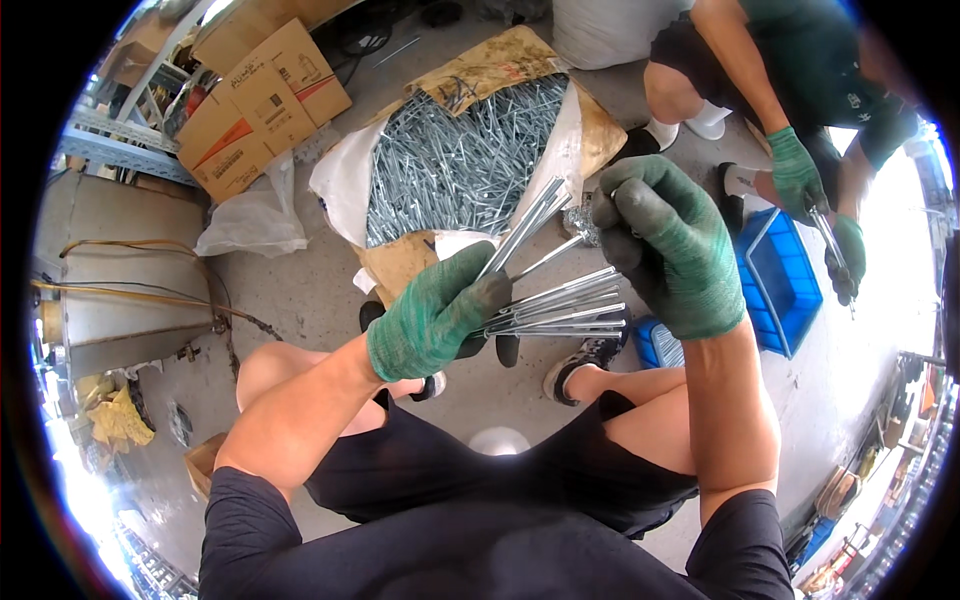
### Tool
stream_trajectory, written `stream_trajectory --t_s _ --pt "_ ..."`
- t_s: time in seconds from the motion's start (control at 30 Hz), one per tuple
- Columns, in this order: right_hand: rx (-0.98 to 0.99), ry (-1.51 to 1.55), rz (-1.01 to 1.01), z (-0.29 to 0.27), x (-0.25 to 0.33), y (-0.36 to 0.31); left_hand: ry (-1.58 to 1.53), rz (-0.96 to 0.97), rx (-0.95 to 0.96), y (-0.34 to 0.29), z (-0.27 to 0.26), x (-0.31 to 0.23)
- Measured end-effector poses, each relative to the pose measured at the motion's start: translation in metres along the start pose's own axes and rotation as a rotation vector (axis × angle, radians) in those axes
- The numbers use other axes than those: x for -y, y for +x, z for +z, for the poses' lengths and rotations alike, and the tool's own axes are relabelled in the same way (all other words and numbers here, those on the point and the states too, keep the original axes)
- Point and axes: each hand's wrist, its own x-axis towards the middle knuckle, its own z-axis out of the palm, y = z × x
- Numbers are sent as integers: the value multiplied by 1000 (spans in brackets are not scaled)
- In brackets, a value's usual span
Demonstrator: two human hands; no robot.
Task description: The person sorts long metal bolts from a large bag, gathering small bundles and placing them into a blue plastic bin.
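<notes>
A fan of thin, shiny metal rods (570, 300) is gripped in my left hand (430, 315), which wears a green glove with dark fingertips. Several of the rods spread out to the right, and a few point up toward the far side. My right hand (685, 245), gloved the same way, is raised just right of the rod ends with thumb and fingers pinched together. Whatever may be between its fingertips is too small to make out. Beyond both hands, an opened carton (510, 55) with a white liner holds a big heap of similar loose rods (465, 160).
At the right, a co-worker's gloved hands (797, 175) hold some metal rods above a blue crate (745, 285). A smaller blue tray (655, 345) with rods sits by my right foot. Cardboard boxes (260, 110) and a metal cabinet (130, 275) with hoses stand left.
</notes>
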Motion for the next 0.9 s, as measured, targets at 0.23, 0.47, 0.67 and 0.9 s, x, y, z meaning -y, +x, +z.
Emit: stream_trajectory --t_s 0.23,0.47,0.67,0.9 --pt "70 -128 136 10 17 -5 -54 -144 128 0 -7 -2" --pt "34 40 130 0 7 -1 -108 -74 87 -1 -3 1" --pt "190 103 207 -5 8 -3 -54 68 79 -4 -4 10" --pt "104 63 129 -7 -1 3 -98 112 -9 -2 1 14"
